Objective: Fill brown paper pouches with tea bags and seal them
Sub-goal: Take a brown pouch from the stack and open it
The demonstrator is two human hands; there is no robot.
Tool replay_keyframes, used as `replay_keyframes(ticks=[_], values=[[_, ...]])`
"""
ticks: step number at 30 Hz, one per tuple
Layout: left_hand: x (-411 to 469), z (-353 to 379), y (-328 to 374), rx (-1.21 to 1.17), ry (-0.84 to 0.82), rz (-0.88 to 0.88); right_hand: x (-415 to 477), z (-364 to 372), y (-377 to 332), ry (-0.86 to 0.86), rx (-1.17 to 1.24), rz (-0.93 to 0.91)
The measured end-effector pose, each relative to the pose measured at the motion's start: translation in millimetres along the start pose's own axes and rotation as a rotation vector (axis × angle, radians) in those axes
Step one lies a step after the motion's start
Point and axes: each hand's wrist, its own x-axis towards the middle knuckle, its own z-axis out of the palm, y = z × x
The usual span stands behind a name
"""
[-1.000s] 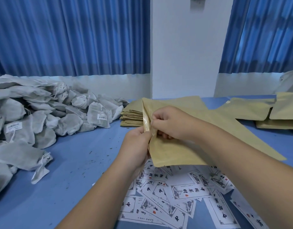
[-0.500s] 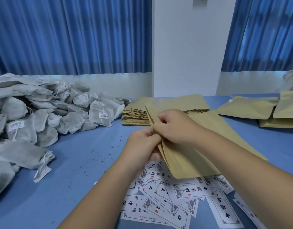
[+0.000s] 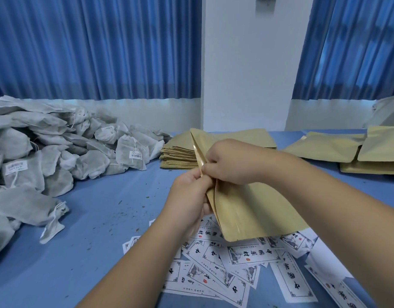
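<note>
Pinching the mouth of the pouch (image 3: 254, 210) with curled fingers, left hand (image 3: 189, 192) and right hand (image 3: 231, 163) hold it above labels (image 3: 247, 256) by the desk (image 3: 98, 218)'s near edge; mouth faces left, long axis running right.

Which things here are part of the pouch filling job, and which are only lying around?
For the job: brown pouch, pinched by left hand and right hand; pile of tea bags; stack of flat pouches.
Lying about: printed paper slips; blue curtains.

Brown pouch (image 3: 254, 210) upright, mouth parted
</note>
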Motion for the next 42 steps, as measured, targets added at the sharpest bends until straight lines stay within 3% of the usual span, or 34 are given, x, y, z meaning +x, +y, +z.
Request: replay_keyframes(ticks=[8,12,17,23,26,33,42], values=[[1,-2,2,-0.086,0.034,0.030,-3,-7,6,0.024,0.288,0.052],[7,-5,-6,0.074,0.097,0.018,1,2,-2,0.072,0.156,0.088],[4,-7,-4,0.108,0.004,-0.101,1,10,-14,0.081,0.028,0.199],[6,-7,-10,0.286,0.176,-0.153,-3,12,-32,0.126,-0.093,0.285],[6,-9,-9,0.284,0.190,-0.160,-2,12,-39,0.147,-0.154,0.280],[-4,-4,-4,0.200,-0.001,-0.219,-4,8,-49,0.093,-0.257,0.220],[4,-25,4,0.322,0.097,-0.293,-8,-14,-51,0.089,-0.300,0.210]])
